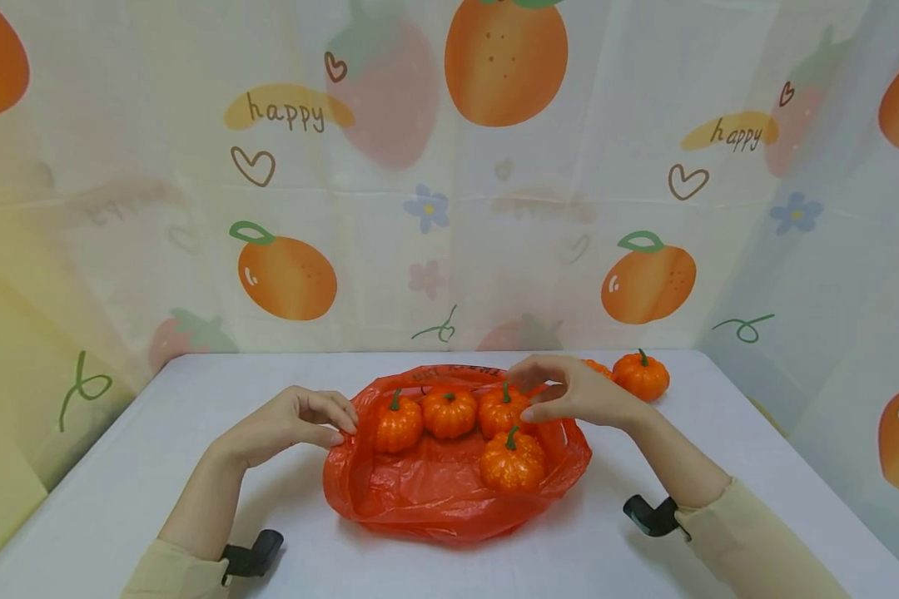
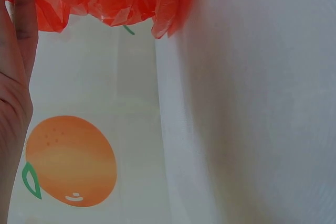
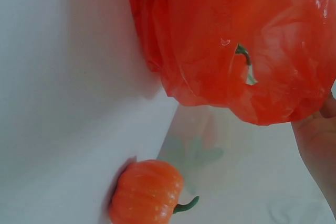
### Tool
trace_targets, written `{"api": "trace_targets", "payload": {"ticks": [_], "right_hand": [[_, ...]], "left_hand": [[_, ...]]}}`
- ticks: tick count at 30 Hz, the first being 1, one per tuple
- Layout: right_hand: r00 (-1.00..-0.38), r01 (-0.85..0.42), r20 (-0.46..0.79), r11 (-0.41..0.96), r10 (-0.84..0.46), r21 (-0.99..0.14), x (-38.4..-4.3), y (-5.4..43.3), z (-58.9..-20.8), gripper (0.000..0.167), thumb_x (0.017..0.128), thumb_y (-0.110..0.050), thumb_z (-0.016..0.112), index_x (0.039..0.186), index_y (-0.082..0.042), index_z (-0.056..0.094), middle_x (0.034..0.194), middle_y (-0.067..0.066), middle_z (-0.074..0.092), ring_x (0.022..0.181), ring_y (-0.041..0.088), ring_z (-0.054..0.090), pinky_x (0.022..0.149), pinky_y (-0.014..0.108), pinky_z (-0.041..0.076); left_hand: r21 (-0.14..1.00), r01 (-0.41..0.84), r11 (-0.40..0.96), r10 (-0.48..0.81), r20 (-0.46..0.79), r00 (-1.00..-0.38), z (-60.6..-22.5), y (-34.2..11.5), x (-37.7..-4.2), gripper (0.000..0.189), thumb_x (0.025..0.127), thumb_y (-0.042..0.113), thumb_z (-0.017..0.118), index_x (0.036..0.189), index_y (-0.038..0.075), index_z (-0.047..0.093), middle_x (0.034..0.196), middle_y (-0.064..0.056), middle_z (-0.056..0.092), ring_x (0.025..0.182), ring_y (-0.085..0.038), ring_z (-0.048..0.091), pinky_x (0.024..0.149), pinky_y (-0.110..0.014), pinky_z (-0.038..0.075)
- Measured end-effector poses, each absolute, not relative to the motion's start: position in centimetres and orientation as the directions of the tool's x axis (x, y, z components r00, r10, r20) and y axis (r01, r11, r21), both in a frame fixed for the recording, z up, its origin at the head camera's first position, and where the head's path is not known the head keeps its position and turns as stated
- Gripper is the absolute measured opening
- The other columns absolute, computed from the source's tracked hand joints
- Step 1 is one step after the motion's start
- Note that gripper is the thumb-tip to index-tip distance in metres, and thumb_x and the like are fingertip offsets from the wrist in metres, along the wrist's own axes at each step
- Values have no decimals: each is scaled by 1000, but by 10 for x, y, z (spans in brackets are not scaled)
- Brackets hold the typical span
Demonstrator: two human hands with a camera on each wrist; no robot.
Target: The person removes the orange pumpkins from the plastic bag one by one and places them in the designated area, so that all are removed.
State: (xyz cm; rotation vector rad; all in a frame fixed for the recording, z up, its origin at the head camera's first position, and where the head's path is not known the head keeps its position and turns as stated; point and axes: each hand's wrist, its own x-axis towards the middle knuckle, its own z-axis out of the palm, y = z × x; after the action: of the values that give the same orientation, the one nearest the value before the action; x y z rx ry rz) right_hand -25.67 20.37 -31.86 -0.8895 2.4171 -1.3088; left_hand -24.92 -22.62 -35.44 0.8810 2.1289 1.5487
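A red plastic bag [image 1: 434, 516] lies with its mouth spread wide on the table. Several small orange pumpkins with green stems rest inside, among them a front one [image 1: 513, 466], a middle one [image 1: 449, 414] and a left one [image 1: 399, 426]. My left hand [image 1: 288, 423] pinches the bag's left rim between thumb and fingers. Over the bag's right side, my right hand [image 1: 580, 391] has its fingers loosely bent beside the back right pumpkin [image 1: 498, 413], whose stem shows between fingers and thumb. In the right wrist view, the red bag [image 3: 220, 40] partly hides that hand's fingers.
Behind my right hand, an orange pumpkin [image 1: 641, 378] stands on the white table [image 1: 270, 549], with another pumpkin [image 1: 596, 367] partly hidden beside it. A fruit-printed curtain [image 1: 449, 249] hangs along the table's back edge. Dark wrist mounts are on both arms.
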Motion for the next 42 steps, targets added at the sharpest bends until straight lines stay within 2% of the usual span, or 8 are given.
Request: {"api": "trace_targets", "payload": {"ticks": [5,13,20,31,42], "right_hand": [[-752,-370,0,422,-660,-827,-257,204,-324,50,86,-18,74,133,-10,57,133,16,61,122,35,58,100,42,54],[-732,-371,-58,468,-679,-802,-258,203,-330,53,86,-19,75,134,-8,56,134,14,61,120,32,61,95,35,56],[-740,-350,-109,518,-664,-781,-257,203,-337,53,83,-22,78,132,-14,58,132,7,63,119,24,60,95,33,56],[-730,-349,-128,527,-672,-775,-257,204,-348,53,82,-26,79,131,-17,60,131,2,65,117,21,59,94,28,55],[-726,-393,-124,556,-676,-733,-252,204,-355,50,80,-29,80,126,-19,63,123,0,66,111,19,60,93,35,53]], "left_hand": [[942,271,199,672,70,-737,-354,-226,-249,16,90,5,66,102,-5,71,107,7,69,109,-8,60,86,-28,58],[944,263,198,673,64,-737,-356,-227,-249,16,90,4,65,102,-5,71,108,7,68,108,-8,60,86,-29,59],[944,267,195,675,68,-735,-355,-227,-249,16,90,4,65,102,-5,71,107,7,69,108,-9,60,86,-29,58],[946,259,193,677,63,-733,-354,-226,-249,16,90,4,65,101,-5,71,107,7,69,107,-9,60,85,-29,58],[944,272,188,684,73,-725,-354,-226,-250,16,90,4,65,102,-5,71,107,7,68,107,-9,60,85,-29,58]]}}
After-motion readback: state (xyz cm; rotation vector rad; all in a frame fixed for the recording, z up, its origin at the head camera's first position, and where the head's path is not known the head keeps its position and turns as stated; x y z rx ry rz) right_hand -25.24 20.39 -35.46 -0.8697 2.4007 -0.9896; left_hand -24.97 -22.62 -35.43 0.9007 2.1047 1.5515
